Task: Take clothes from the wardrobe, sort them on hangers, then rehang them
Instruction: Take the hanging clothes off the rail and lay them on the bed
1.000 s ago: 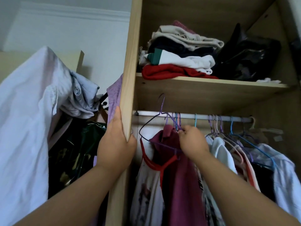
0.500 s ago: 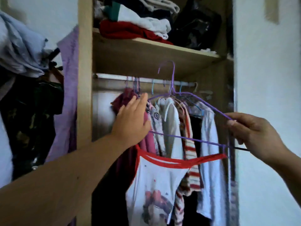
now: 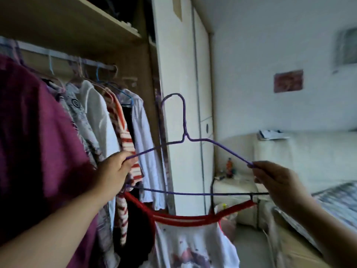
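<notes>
Purple wire hanger (image 3: 184, 120), hook uppermost, held in front of the white wardrobe door (image 3: 173, 93), clear of the rail (image 3: 63, 57). Left hand (image 3: 114, 175): grip clamped round the hanger's left corner. Right hand (image 3: 278, 182): grip pinching the right corner, which is hidden inside it. A white garment with a red neckline (image 3: 185, 240) hangs below the bar, its lower part cut off by the frame edge. The hung clothes at left, the maroon garment (image 3: 38, 142) nearest, are blurred. The bed (image 3: 338, 200) and pale wall at right are smeared.
</notes>
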### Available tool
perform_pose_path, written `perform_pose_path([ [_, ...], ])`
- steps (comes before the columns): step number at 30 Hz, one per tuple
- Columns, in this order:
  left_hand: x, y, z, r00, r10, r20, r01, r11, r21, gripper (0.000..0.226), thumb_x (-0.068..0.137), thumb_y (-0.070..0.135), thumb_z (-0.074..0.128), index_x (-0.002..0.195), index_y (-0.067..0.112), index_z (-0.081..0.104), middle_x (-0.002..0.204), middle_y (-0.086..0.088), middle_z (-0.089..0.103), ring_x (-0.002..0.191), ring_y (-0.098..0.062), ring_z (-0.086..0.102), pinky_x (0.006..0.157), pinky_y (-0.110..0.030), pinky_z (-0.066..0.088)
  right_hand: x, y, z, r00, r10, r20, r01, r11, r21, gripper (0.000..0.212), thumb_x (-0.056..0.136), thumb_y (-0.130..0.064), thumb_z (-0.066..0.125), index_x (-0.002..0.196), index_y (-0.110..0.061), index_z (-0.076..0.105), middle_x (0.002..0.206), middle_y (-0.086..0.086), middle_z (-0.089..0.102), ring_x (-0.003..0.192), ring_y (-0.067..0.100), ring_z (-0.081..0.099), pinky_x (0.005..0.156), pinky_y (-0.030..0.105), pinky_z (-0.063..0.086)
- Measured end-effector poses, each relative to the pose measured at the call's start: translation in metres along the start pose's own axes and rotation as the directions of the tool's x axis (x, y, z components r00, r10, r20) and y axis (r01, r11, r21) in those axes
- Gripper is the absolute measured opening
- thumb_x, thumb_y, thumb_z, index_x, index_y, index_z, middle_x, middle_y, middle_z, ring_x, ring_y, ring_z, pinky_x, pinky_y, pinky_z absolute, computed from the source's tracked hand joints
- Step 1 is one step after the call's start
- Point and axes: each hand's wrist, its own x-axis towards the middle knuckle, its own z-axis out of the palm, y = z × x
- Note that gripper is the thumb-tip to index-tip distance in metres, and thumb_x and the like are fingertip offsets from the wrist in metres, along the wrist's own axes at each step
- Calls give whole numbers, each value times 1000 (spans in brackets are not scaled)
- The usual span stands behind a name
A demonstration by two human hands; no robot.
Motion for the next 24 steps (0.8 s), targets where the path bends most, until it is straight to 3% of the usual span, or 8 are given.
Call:
perform_pose_path([
  [3, -30, -6, 28, 979, 51, 195, -32, 995, -96, 11, 91, 19, 60, 83, 13, 63, 67, -3, 59, 64, -22, 54, 62, -34, 38, -71, 8, 2, 979, 188, -80, -198, 971, -133, 20, 88, -19, 62, 78, -36, 66, 62, -13, 62, 68, 11, 61, 60, 13, 40],
  [5, -58, -4, 47, 948, 92, 304, -49, 988, -146, 11, 89, 15, 62, 78, 12, 62, 62, 1, 56, 61, -17, 53, 59, -33, 37, -129, 10, 4, 943, 293, -156, -319, 928, -191, 17, 89, -17, 61, 82, -32, 65, 71, -11, 64, 72, 13, 60, 63, 20, 39],
  [9, -115, 20, 77, 843, 176, 508, -49, 966, -255, 11, 88, 16, 63, 78, 21, 61, 67, 5, 60, 68, -14, 57, 64, -26, 40, -241, 8, -7, 796, 511, -324, -585, 787, -196, 9, 88, -19, 63, 89, -21, 71, 79, 2, 69, 79, 20, 61, 68, 28, 38],
  [14, -188, 83, 118, 635, 350, 689, -87, 918, -386, 25, 89, 18, 62, 72, 36, 54, 71, 11, 58, 68, -9, 54, 58, -15, 37, -372, -8, -47, 606, 644, -468, -782, 591, -200, 10, 88, -15, 62, 89, -21, 71, 69, -3, 62, 66, 16, 55, 57, 11, 37],
  [16, -219, 116, 132, 549, 387, 741, -62, 903, -426, 19, 89, 20, 62, 76, 32, 57, 77, 6, 61, 70, -7, 55, 55, -11, 37, -421, -13, -66, 510, 683, -522, -848, 500, -176, 11, 89, -16, 62, 91, -21, 72, 72, -4, 63, 72, 17, 57, 58, 14, 37],
  [18, -256, 152, 149, 467, 461, 755, -86, 873, -480, 22, 89, 20, 62, 74, 35, 56, 79, 5, 61, 75, -12, 57, 61, -17, 39, -472, -20, -87, 405, 707, -580, -904, 404, -139, 11, 89, -18, 62, 91, -23, 72, 74, -5, 63, 75, 19, 59, 64, 26, 38],
  [20, -295, 191, 163, 369, 516, 773, -105, 849, -517, 21, 90, 24, 60, 75, 36, 55, 79, 9, 60, 79, -13, 57, 63, -26, 39, -522, -30, -108, 308, 715, -627, -941, 328, -88, 11, 89, -17, 61, 91, -19, 72, 77, 0, 65, 75, 18, 58, 66, 28, 37],
  [24, -367, 273, 185, 147, 608, 780, -121, 794, -596, 11, 95, 33, 52, 86, 33, 58, 81, 11, 61, 76, -7, 56, 60, -24, 40, -612, -48, -153, 109, 701, -704, -970, 229, 78, 11, 88, -11, 63, 85, -19, 71, 72, -1, 66, 69, 18, 58, 61, 19, 40],
])
